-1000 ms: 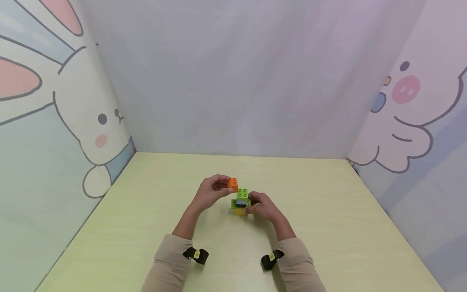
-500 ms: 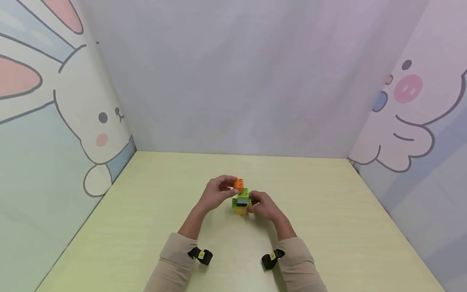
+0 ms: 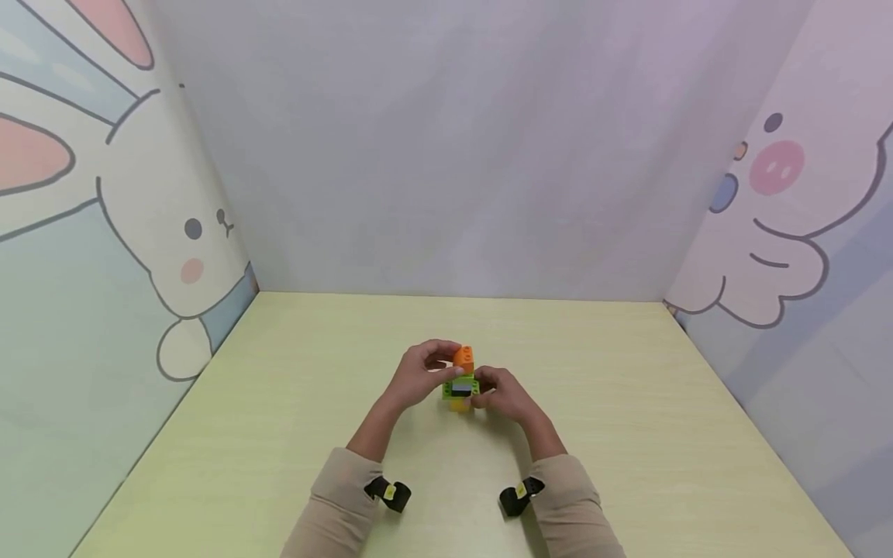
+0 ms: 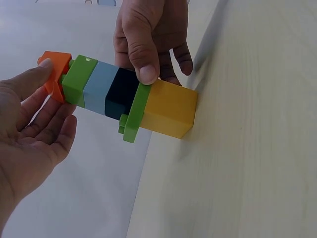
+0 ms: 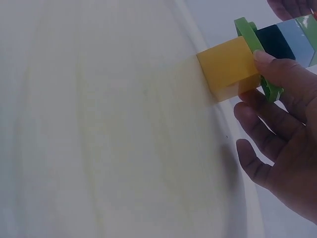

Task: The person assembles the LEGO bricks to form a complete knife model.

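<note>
A stack of toy building blocks stands upright on the table. From the bottom it has a yellow block (image 4: pixel 171 108), a thin green plate (image 4: pixel 134 115), a dark block (image 4: pixel 121 93), a light blue block (image 4: pixel 100 87) and a bright green block (image 4: pixel 79 79). My left hand (image 3: pixel 417 376) pinches an orange block (image 3: pixel 463 359) between thumb and fingers, right at the studs of the green block and slightly tilted to it. My right hand (image 3: pixel 507 395) grips the lower stack, its thumb at the joint of green plate and yellow block.
A pale wood-look table (image 3: pixel 600 434) lies under both hands. Behind it rises a plain light wall (image 3: pixel 446 155), with side panels showing a cartoon rabbit (image 3: pixel 160 194) and a cartoon pig (image 3: pixel 788 186). Black straps (image 3: pixel 391 494) sit around the sleeves.
My left hand has carried the orange block to the right, from beside the stack to its top. My right hand has kept its hold on the lower stack.
</note>
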### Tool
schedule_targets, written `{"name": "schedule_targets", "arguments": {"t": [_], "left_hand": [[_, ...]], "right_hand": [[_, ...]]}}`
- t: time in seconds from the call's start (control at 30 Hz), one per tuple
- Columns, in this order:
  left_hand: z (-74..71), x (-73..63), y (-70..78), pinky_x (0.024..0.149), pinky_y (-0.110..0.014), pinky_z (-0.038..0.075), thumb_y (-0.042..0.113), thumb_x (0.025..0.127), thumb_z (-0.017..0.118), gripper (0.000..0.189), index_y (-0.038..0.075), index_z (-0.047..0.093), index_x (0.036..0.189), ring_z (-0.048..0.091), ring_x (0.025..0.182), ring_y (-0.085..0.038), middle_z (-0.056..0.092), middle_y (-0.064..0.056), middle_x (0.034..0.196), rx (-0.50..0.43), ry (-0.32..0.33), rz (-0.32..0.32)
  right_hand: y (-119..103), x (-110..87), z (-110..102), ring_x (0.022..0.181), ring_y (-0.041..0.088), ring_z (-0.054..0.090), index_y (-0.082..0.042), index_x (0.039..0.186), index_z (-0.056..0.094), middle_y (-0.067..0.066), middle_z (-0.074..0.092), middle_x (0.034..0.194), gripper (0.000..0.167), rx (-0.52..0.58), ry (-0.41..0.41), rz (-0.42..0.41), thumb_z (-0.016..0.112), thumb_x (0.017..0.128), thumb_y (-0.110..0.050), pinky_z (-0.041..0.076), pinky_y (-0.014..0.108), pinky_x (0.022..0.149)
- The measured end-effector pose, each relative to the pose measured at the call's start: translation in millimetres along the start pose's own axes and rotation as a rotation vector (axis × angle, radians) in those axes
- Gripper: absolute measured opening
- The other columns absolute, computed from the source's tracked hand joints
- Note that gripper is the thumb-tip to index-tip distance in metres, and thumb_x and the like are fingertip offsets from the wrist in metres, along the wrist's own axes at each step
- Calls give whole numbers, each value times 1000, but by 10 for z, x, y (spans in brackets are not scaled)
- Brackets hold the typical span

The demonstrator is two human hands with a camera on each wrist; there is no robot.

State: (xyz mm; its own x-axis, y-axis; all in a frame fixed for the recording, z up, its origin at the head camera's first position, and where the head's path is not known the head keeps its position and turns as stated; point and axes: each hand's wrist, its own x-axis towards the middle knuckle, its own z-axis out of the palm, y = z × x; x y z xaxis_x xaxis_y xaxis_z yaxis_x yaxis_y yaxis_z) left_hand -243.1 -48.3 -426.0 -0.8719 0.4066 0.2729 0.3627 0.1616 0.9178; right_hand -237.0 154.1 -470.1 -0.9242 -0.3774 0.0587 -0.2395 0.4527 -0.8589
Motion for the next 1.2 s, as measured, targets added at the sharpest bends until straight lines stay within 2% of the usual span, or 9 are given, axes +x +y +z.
{"name": "schedule_targets", "arguments": {"t": [0.13,0.23,0.47,0.7,0.87,1.07,1.2], "left_hand": [[1,-9,-21,83,-32,47,15,84,70,36,7,61,118,58,97,-17,61,-3,109,50,1,43],[-3,-17,-18,82,-30,47,15,86,68,36,8,60,120,58,97,-15,60,-1,108,99,-7,99],[-9,4,-42,79,-28,48,13,87,67,35,5,59,120,58,94,-13,58,-2,104,197,-34,215],[-18,26,-66,78,-36,50,12,87,67,35,1,58,118,60,92,-18,58,-6,104,241,-48,312],[-24,34,-75,76,-36,51,12,87,66,35,0,57,118,60,91,-19,58,-8,104,272,-51,340],[-26,29,-63,77,-33,50,11,85,69,35,2,58,117,60,91,-18,59,-6,104,265,-43,314],[-45,23,-49,77,-37,50,11,84,70,35,2,59,116,60,90,-20,60,-7,105,241,-48,306]], "right_hand": [[-213,-75,-32,81,25,51,4,100,62,9,60,90,22,5,-11,-11,70,79,-1,41,35,70],[-319,-114,-47,81,26,50,4,99,62,11,59,89,21,-7,-12,-16,69,79,1,41,34,69],[-361,-126,-46,82,25,51,3,101,63,11,60,90,22,-6,-8,-6,69,80,1,41,34,71],[-330,-124,-43,81,25,51,4,102,63,10,60,89,23,-12,-10,-8,69,80,1,41,34,70],[-345,-130,-48,82,24,53,5,105,63,10,61,91,27,-9,-8,-3,70,79,0,42,33,70],[-364,-151,-62,82,27,55,5,103,61,11,61,92,26,16,0,-21,70,79,2,45,34,69],[-197,-96,-40,82,22,57,2,103,62,6,62,91,26,-1,23,-14,72,79,-2,47,33,69]]}}
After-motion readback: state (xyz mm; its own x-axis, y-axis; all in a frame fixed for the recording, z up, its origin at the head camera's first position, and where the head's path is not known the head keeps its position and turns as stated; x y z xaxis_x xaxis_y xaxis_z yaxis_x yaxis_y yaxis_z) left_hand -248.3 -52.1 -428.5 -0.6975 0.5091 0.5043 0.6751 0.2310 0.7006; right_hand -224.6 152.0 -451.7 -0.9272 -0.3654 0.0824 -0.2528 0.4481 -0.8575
